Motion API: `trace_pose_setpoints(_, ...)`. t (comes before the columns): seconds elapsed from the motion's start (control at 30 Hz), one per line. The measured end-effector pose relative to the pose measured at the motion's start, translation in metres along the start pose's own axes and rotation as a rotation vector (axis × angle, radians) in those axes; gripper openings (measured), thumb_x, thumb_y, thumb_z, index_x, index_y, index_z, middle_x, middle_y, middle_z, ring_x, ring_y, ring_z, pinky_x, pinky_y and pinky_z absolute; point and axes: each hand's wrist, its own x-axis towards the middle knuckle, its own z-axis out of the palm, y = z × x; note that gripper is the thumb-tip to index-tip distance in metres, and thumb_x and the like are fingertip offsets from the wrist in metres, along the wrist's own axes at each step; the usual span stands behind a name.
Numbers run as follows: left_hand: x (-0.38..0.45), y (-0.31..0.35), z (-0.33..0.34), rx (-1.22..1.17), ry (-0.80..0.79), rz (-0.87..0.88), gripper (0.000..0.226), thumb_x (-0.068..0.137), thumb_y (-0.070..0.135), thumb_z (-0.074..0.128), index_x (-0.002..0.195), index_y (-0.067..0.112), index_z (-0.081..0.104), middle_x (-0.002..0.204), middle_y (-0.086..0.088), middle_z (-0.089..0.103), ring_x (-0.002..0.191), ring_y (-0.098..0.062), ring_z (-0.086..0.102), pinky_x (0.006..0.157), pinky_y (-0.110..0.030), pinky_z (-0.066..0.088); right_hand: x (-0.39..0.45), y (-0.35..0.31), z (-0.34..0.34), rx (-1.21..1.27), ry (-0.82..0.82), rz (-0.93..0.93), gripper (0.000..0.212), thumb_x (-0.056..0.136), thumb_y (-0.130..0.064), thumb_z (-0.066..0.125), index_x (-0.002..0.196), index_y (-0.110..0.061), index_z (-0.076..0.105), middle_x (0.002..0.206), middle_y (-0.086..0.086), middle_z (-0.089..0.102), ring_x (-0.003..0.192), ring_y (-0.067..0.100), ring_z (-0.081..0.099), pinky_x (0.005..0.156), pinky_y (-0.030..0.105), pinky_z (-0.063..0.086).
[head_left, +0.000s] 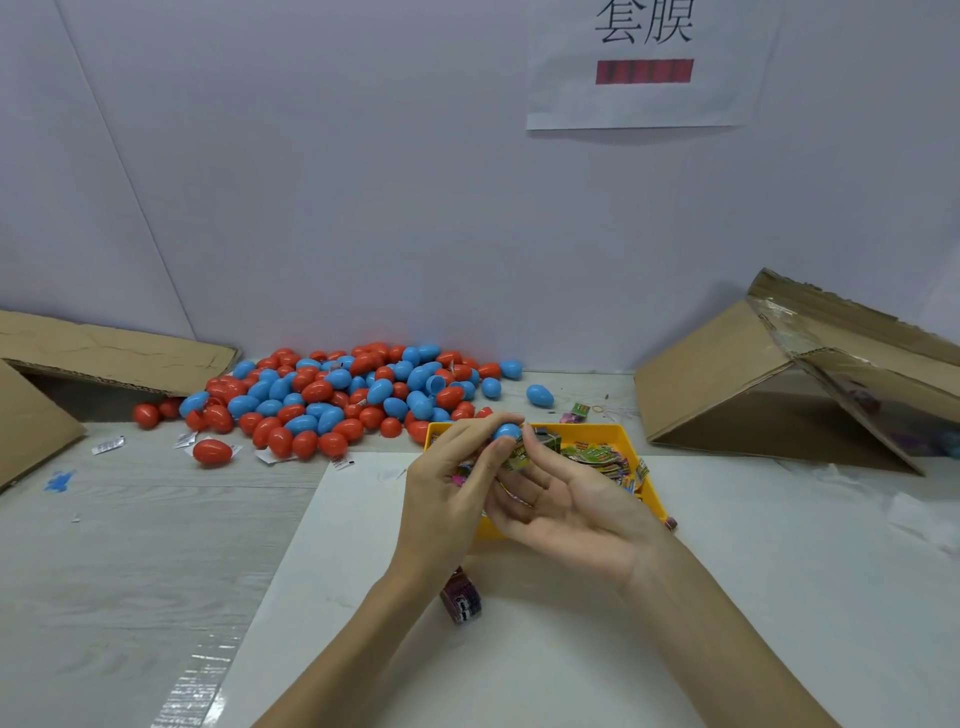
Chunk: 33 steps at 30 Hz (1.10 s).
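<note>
Head view of two hands meeting over a yellow tray (652, 496) near the middle of the tabletop (130, 545). The left hand (447, 493) pinches a blue egg (506, 431) between thumb and fingertips and holds it clear of the tray, above its far-left corner. The right hand (571, 501), palm turned up, lays its index finger along the egg's right side and curls its other fingers against a printed sleeve (515, 460) that hangs just under the egg. Both hands are thus closed together on the same piece, their fingers touching. The tray holds a heap of loose sleeves (602, 460) in green, yellow and pink print. It stands on the far edge of a white sheet (545, 665). A dark pink packet (461, 603) lies on the sheet, partly under the left wrist. Behind the tray a pile of red and blue eggs (337, 395) spreads against the wall, with one red egg (212, 452) lying apart at its near left. Cardboard boxes sit at the left (104, 353) and the right (727, 374) of the tabletop. A paper sign (644, 104) hangs on the wall.
</note>
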Motion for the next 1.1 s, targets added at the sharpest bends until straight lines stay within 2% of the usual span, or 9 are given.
trace_pose_setpoints(0.23, -0.002, 0.003, 0.002, -0.030, 0.003, -0.004, 0.025, 0.097, 0.015, 0.063, 0.118, 0.024, 0.073, 0.114, 0.010, 0.074, 0.117, -0.014, 0.066, 0.097, -0.020, 0.050, 0.001, 0.000, -0.001, 0.002, 0.021, -0.011, 0.043, 0.069, -0.017, 0.089, 0.107, 0.000, 0.079, 0.110, 0.020, 0.075, 0.095, 0.033, 0.076, 0.083, 0.044, 0.062)
trace_pose_setpoints(0.37, -0.004, 0.003, 0.003, -0.035, 0.019, -0.023, 0.023, 0.096, 0.020, 0.063, 0.115, 0.028, 0.074, 0.113, 0.013, 0.075, 0.115, -0.012, 0.068, 0.096, -0.021, 0.052, -0.001, 0.002, 0.002, -0.022, 0.047, -0.035, 0.040, 0.070, -0.019, 0.088, 0.105, -0.002, 0.080, 0.111, 0.021, 0.075, 0.094, 0.033, 0.076, 0.081, 0.042, 0.062)
trace_pose_setpoints(0.53, 0.000, 0.005, 0.000, -0.016, 0.034, -0.009, 0.022, 0.097, 0.022, 0.063, 0.115, 0.023, 0.075, 0.112, 0.012, 0.076, 0.114, -0.012, 0.068, 0.093, -0.019, 0.051, 0.000, 0.003, 0.005, -0.072, 0.014, -0.104, 0.045, 0.079, -0.025, 0.084, 0.118, -0.004, 0.076, 0.118, 0.021, 0.073, 0.101, 0.030, 0.075, 0.081, 0.039, 0.063)
trace_pose_setpoints(0.63, 0.002, 0.004, -0.004, -0.008, 0.046, -0.024, 0.023, 0.098, 0.022, 0.062, 0.117, 0.020, 0.076, 0.113, 0.012, 0.076, 0.115, -0.011, 0.068, 0.094, -0.020, 0.052, 0.000, 0.003, 0.002, -0.233, -0.017, -0.184, 0.043, 0.089, -0.027, 0.075, 0.125, -0.003, 0.070, 0.122, 0.021, 0.072, 0.110, 0.029, 0.073, 0.085, 0.035, 0.062)
trace_pose_setpoints(0.77, 0.003, 0.002, -0.008, -0.004, 0.017, -0.072, 0.023, 0.099, 0.023, 0.062, 0.117, 0.024, 0.076, 0.112, 0.013, 0.076, 0.114, -0.009, 0.068, 0.094, -0.023, 0.054, 0.003, 0.004, -0.005, -0.485, 0.027, -0.343, 0.033, 0.099, -0.026, 0.064, 0.121, -0.003, 0.070, 0.116, 0.018, 0.075, 0.110, 0.026, 0.073, 0.085, 0.029, 0.061)
trace_pose_setpoints(0.87, 0.003, 0.000, -0.008, 0.016, 0.008, -0.108, 0.025, 0.097, 0.030, 0.060, 0.117, 0.032, 0.074, 0.109, 0.015, 0.076, 0.110, -0.007, 0.069, 0.089, -0.019, 0.055, 0.001, 0.003, -0.004, -0.749, 0.081, -0.467, 0.030, 0.103, -0.028, 0.057, 0.120, -0.006, 0.070, 0.108, 0.012, 0.078, 0.101, 0.027, 0.076, 0.080, 0.032, 0.063)
trace_pose_setpoints(0.93, 0.005, -0.001, -0.010, 0.038, 0.026, -0.134, 0.027, 0.101, 0.034, 0.055, 0.122, 0.037, 0.071, 0.113, 0.019, 0.075, 0.114, -0.002, 0.066, 0.092, -0.018, 0.053, 0.001, 0.002, -0.006, -0.842, 0.183, -0.533, 0.029, 0.103, -0.032, 0.056, 0.113, -0.010, 0.072, 0.097, 0.009, 0.080, 0.087, 0.024, 0.078, 0.071, 0.031, 0.064)
trace_pose_setpoints(1.0, 0.008, -0.002, -0.015, 0.079, 0.069, -0.137, 0.028, 0.105, 0.037, 0.049, 0.124, 0.040, 0.069, 0.115, 0.022, 0.073, 0.115, 0.002, 0.064, 0.090, -0.019, 0.053, 0.000, -0.007, -0.010, -0.814, 0.304, -0.571, 0.033, 0.103, -0.035, 0.055, 0.105, -0.008, 0.073, 0.083, 0.006, 0.078, 0.069, 0.017, 0.073, 0.061, 0.024, 0.059)
trace_pose_setpoints(1.1, 0.012, -0.003, -0.025, 0.125, 0.194, -0.168, 0.027, 0.105, 0.042, 0.046, 0.111, 0.044, 0.071, 0.107, 0.027, 0.073, 0.107, 0.005, 0.066, 0.084, -0.023, 0.051, -0.005, -0.044, -0.017, -0.354, 0.235, -0.550, 0.042, 0.106, -0.032, 0.050, 0.113, 0.004, 0.070, 0.074, 0.004, 0.065, 0.062, 0.008, 0.058, 0.054, 0.018, 0.050)
